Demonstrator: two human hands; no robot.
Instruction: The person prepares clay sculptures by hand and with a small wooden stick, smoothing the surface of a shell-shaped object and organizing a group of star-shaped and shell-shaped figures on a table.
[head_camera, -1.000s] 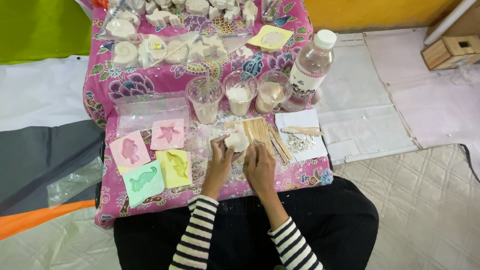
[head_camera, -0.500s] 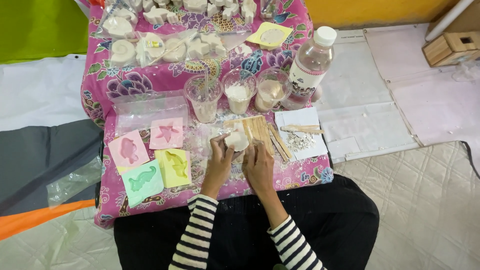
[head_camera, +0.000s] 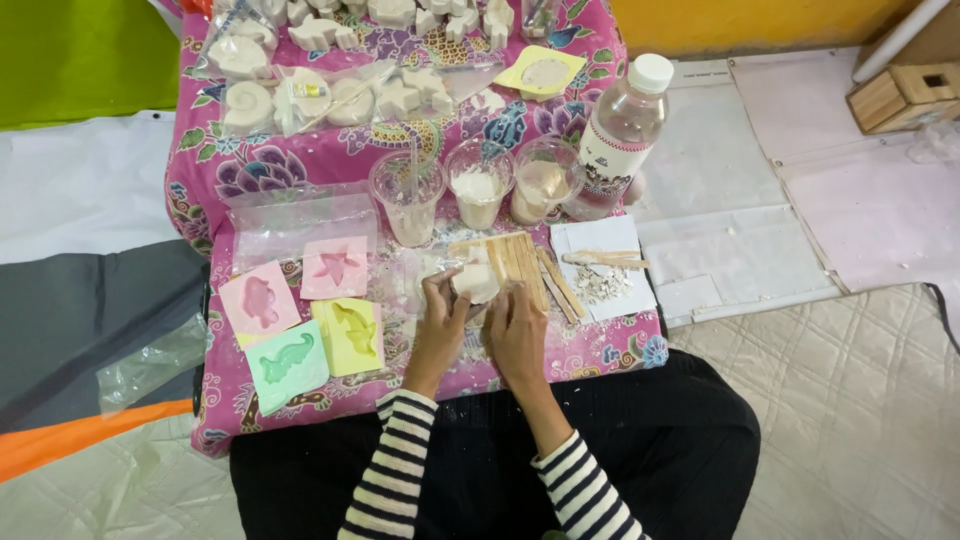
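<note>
Head view: left hand (head_camera: 440, 325) & right hand (head_camera: 517, 330) both clamped on small white plaster piece (head_camera: 476, 283), held just above pink floral cloth (head_camera: 300, 165), w/ wooden sticks (head_camera: 520, 265) just beside, four coloured moulds (head_camera: 300, 315) to left, three plastic cups (head_camera: 478, 190) beyond.

I see very little change over the last second. My view slides a touch: the cloth's (head_camera: 300, 160) far edge sits slightly nearer the top of the picture than a second ago, so the row of white casts (head_camera: 330, 95) along that edge is cut off a little more. My left hand (head_camera: 440, 325) and right hand (head_camera: 515, 330) shift only slightly around the white piece (head_camera: 475, 283) near the cloth's near edge. I cannot tell any change in grip.
</note>
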